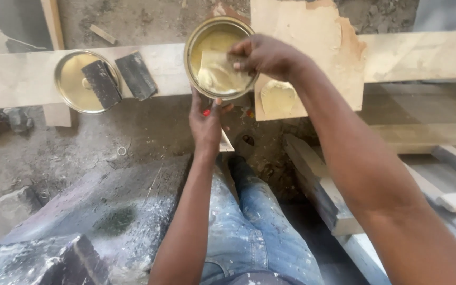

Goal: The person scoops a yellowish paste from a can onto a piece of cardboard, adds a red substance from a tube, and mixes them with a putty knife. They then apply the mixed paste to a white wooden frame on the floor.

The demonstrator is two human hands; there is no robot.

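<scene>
We kneel or sit on a dusty concrete floor (133, 132) littered with scraps, a long pale plank (17, 76) lying across it in front of us and more boards (423, 137) stacked to the right. From the head view, an open tin (220, 57) of cream-coloured paste sits at the plank's near edge, close enough for both arms to reach. Our left hand (206, 122) clasps the tin's near side from below, apparently to steady it so it does not tip or slide. Our right hand (267, 55) reaches over the rim, fingers pinched on a thin flat scraper (215, 66) whose blade is pressed down into the paste; the grip looks tight. Just right of the tin lies a plywood offcut (317, 47) carrying a dab of the same paste (278, 97), seemingly used as a palette. To the left, the tin's lid (77, 82) rests upturned on the plank, with one dark sanding block (101, 83) laid across it and a second block (135, 75) just beside it, kept off the dirty floor. Our paint-flecked jeans (254, 227) show below.
</scene>
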